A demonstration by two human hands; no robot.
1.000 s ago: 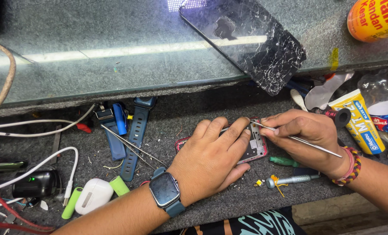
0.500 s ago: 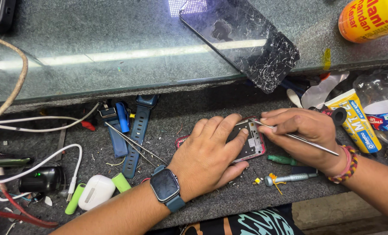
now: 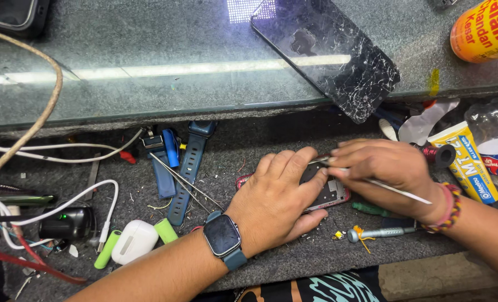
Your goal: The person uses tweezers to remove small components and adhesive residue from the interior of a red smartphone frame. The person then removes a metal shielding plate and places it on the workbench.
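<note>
The opened phone [image 3: 328, 193] lies flat on the grey felt counter [image 3: 293, 257], near the middle of its front strip, its red frame showing at the lower right corner and its insides bare. It looks light, thin and stiff, and I judge it fragile with the cover off: small parts and thin cables sit exposed. The frame edges seem the safe place to hold; pressing on the inner boards would be risky.

The left hand [image 3: 274, 204] lies palm down over the phone's left half, fingers fairly flat and spread a little, pinning it to the counter rather than gripping it. The right hand [image 3: 386, 168] is curled closed around slim metal tweezers [image 3: 397, 190], pinched near the tip, which meets the phone's upper edge just beside the left fingertips; the long end juts out toward the wrist.

Just in front of the phone, toward the counter's near edge, lie a small grey screwdriver [image 3: 377, 232] and a green-handled one [image 3: 372, 209]. Farther left are blue watch straps [image 3: 187, 168], a white earbud case [image 3: 134, 240] and white cables [image 3: 64, 156]. On the raised glass shelf [image 3: 148, 67] behind rests a cracked phone screen [image 3: 327, 53].
</note>
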